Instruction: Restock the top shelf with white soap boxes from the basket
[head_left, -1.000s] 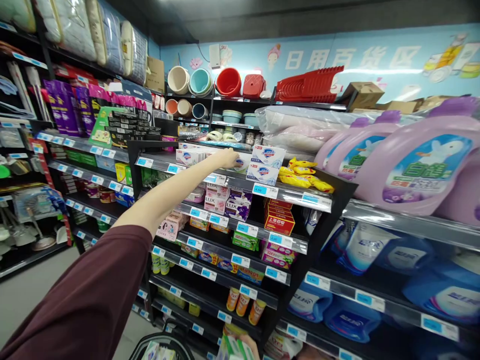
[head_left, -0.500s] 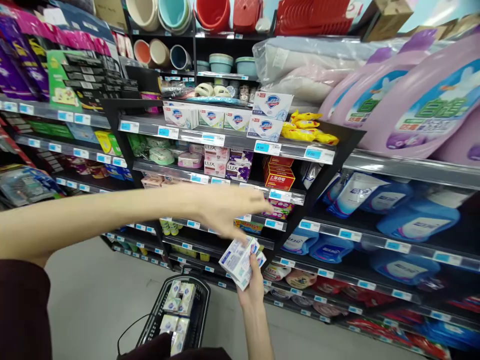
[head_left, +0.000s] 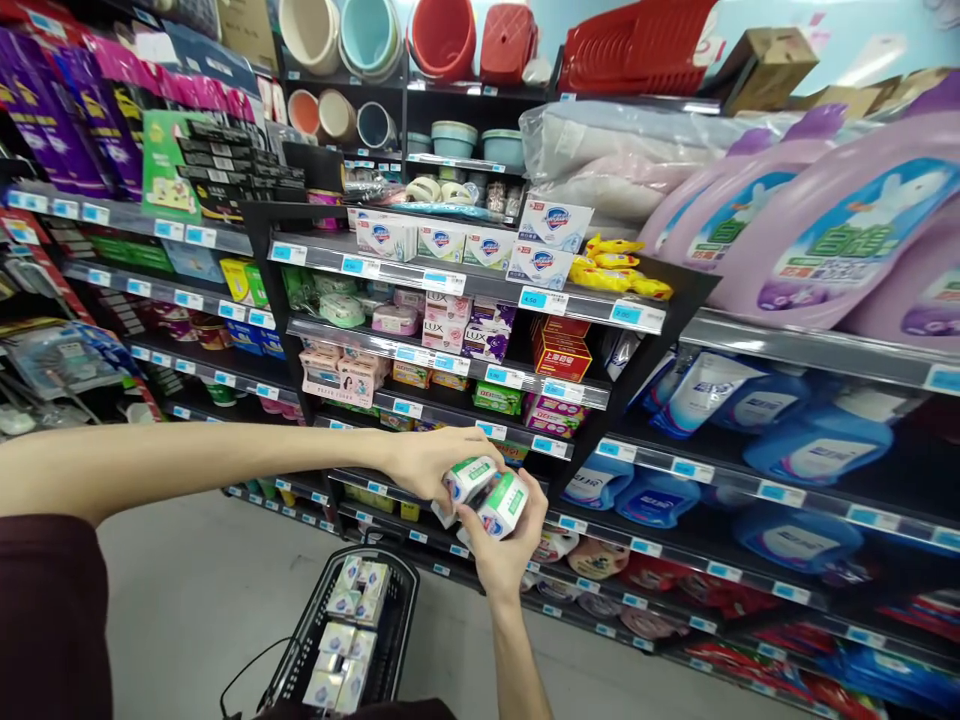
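My left hand reaches in from the left and is closed around a soap box with a white and green end. Just beside it, my right hand grips a second soap box, its white and green end turned up. The two boxes are close together; more box edges show beneath them, partly hidden by my fingers. Below the hands, a black shopping basket holds several soap boxes in stacks. Similar soap boxes stand on the upper shelf ahead.
A shelf unit with price tags carries pink and purple soap packs, red boxes and yellow packets. Large lilac detergent bottles and blue bottles fill the right-hand shelves. Grey floor surrounds the basket.
My left hand has come down onto the soap boxes in my right hand and taken hold of one. The boxes have turned, so their green ends show.
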